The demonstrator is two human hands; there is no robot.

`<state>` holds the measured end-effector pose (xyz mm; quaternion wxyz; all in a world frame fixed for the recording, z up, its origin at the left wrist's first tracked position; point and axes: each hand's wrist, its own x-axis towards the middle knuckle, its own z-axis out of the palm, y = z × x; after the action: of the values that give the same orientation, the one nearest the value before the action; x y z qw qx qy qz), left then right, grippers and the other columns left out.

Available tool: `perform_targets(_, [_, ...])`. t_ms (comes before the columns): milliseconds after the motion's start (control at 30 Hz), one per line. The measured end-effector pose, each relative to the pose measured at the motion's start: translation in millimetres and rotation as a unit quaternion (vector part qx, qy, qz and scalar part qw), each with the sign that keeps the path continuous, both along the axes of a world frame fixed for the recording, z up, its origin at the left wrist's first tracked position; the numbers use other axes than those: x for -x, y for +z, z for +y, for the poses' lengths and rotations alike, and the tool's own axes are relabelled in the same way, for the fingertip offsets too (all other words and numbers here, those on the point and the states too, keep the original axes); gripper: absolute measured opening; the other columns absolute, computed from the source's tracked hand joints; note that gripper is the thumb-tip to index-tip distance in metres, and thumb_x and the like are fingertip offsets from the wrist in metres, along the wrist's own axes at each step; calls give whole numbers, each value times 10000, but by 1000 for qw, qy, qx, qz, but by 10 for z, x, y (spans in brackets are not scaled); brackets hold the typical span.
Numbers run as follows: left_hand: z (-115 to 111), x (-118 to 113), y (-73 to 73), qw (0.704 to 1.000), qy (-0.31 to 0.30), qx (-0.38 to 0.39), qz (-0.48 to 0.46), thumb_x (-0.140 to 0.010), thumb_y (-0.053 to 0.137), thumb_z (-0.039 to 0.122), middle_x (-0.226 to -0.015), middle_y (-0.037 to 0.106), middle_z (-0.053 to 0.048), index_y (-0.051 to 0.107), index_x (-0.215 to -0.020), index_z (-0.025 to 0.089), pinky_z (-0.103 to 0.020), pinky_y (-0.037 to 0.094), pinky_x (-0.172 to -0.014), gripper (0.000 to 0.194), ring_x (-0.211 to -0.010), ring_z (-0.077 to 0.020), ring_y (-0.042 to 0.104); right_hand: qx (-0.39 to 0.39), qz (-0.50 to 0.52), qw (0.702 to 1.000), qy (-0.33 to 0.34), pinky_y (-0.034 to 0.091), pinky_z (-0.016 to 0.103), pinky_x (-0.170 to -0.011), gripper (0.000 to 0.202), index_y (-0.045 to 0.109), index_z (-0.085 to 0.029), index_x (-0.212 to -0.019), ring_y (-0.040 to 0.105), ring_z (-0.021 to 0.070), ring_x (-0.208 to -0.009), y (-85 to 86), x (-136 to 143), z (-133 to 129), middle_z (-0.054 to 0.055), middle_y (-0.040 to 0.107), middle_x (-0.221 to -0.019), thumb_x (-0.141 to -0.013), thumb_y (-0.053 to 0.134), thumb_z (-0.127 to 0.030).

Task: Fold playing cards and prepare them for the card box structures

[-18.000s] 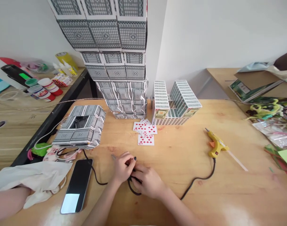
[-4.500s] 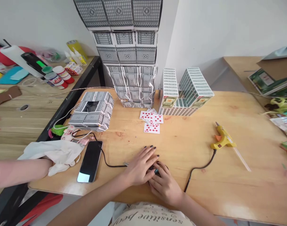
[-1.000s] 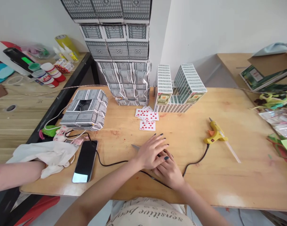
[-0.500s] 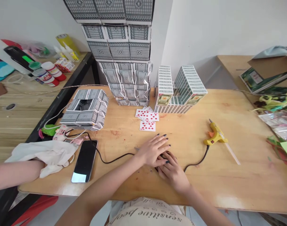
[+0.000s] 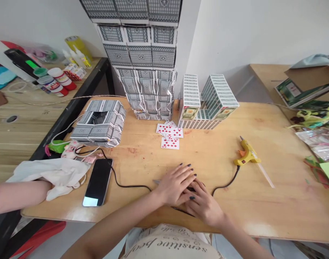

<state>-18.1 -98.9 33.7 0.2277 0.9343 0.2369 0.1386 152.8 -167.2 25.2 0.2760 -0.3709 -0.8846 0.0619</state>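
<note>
My left hand point(image 5: 174, 184) lies flat on the table, fingers stretched out and apart, its thumb reaching over my right hand. My right hand point(image 5: 203, 203) rests palm down against it, with its fingers extended and partly overlapped. Something dark shows between the two hands, mostly covered. A pointed grey metal tip point(image 5: 156, 181) sticks out beside my left wrist. A black cord point(image 5: 132, 186) runs under the hands towards the yellow glue gun point(image 5: 247, 154). Several playing cards point(image 5: 170, 135) lie face up beyond my fingers.
A tall tower of folded cards point(image 5: 153, 86) stands behind the loose cards. Right of it is a U-shaped block of card boxes point(image 5: 218, 97). At left are a square card ring point(image 5: 99, 124), a phone point(image 5: 98, 181), a white cloth point(image 5: 53, 176) and another person's forearm point(image 5: 18, 196).
Both hands have shifted slightly towards my body, still together. A thin dark strip now shows below them. The glue gun stays in place.
</note>
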Motion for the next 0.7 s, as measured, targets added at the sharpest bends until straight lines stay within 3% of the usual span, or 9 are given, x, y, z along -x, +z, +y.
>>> perform_targets(133, [-344,35,45,1000,-4,27,7,-895,337,478,-1418,348,-164,318,-1360,63,-462,200,-1119,624,-1367,-282,179,17,5,998,54,385,610,-921,133,578,-198,-662,475,306,-1135,14,-22,-247,61,653,-997,-786,554,-159])
perform_targets(233, [-409,-13,45,999,-5,40,9,-906,328,459,-1423,342,-157,321,-1361,81,-452,202,-1119,591,-1363,-273,198,41,22,998,38,374,611,-933,144,588,-199,-660,495,290,-1103,-7,-40,-315,67,650,-983,-790,535,-169])
perform_targets(533, [-270,-165,-44,1000,1,28,-13,-905,335,450,-1387,392,-159,384,-1319,85,-460,219,-1109,554,-1343,-276,251,52,13,999,8,385,583,-951,164,626,-199,-694,507,269,-1092,-6,-95,-235,65,659,-924,-800,519,-134])
perform_targets(700, [69,-294,-136,999,-26,-19,-32,-875,384,491,-1368,422,-147,439,-1276,99,-480,179,-1120,563,-1358,-282,207,43,1,998,-45,383,600,-964,150,650,-204,-826,490,290,-1141,-37,-126,-75,71,667,-1004,-839,510,-151])
